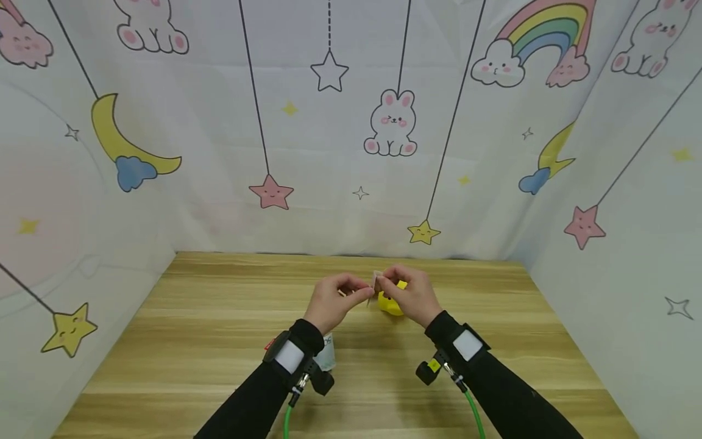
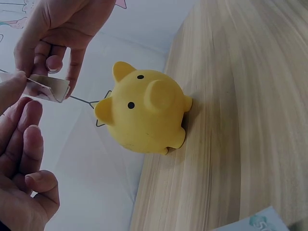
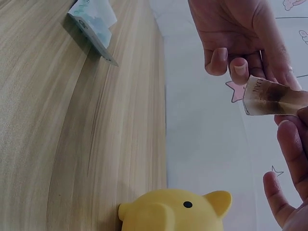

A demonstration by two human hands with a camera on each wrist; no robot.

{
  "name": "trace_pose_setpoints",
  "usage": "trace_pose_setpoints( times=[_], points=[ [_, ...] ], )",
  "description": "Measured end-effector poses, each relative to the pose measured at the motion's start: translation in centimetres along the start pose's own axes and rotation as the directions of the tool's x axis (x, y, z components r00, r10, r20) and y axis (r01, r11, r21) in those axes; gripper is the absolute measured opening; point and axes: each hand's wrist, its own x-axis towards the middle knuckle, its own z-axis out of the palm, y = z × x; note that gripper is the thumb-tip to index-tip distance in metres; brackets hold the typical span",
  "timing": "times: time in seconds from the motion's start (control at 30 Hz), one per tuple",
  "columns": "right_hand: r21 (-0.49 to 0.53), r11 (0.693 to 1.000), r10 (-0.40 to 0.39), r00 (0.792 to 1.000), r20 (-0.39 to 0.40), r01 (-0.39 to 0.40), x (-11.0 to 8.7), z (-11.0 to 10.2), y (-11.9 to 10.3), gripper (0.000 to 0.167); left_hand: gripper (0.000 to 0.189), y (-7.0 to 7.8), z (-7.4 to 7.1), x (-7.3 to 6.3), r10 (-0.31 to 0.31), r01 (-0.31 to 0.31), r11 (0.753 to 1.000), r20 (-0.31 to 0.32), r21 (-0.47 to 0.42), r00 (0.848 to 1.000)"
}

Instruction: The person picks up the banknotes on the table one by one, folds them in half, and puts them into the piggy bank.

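Observation:
Both hands pinch one small folded banknote [image 3: 269, 98], brownish with printed letters at one end. In the head view, the left hand [image 1: 334, 299] grips it between thumb and forefinger from the left. The right hand [image 1: 410, 292] pinches it from the other side, its fingertips close to the left hand's. Behind the right hand, and partly hidden by it, stands a yellow piggy bank [image 2: 149, 108] with black dot eyes and a snout. The note is raised above the table beside the piggy bank's head. The other fingers of the left hand [image 2: 24, 159] curl loosely.
A pale blue-green folded banknote [image 3: 94, 29] lies on the wooden table [image 1: 236, 292], partly hidden behind the left wrist in the head view. A small red piece [image 1: 269, 344] peeks out beside that wrist. Cartoon-printed cloth [image 1: 329, 140] stands around the table's back and sides.

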Motion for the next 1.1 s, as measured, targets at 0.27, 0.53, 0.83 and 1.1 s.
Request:
trace_pose_setpoints(
  times=[0.27, 0.53, 0.83, 1.1],
  points=[
    [0.018, 1.000, -0.022, 1.000, 0.002, 0.022, 0.21, -0.12, -0.19, 0.009, 0.015, -0.06, -0.21, 0.29, -0.015, 0.016, 0.999, 0.027, -0.033, 1.000],
    [0.070, 0.998, -0.005, 1.000, 0.008, 0.004, 0.08, -0.21, -0.25, 0.010, 0.015, 0.06, -0.20, 0.35, -0.023, 0.025, 0.998, 0.047, -0.062, 0.999],
    [0.122, 0.992, 0.022, 0.998, 0.055, -0.029, -0.41, -0.38, -0.32, 0.013, 0.016, -0.05, 0.17, 0.33, -0.008, 0.009, 0.999, 0.015, -0.052, 1.000],
    [0.063, 0.998, -0.023, 0.997, 0.068, 0.018, -0.65, -0.53, -0.22, 0.017, 0.017, -0.06, 0.30, 0.43, -0.044, 0.044, 0.999, -0.009, -0.030, 0.999]
  ],
)
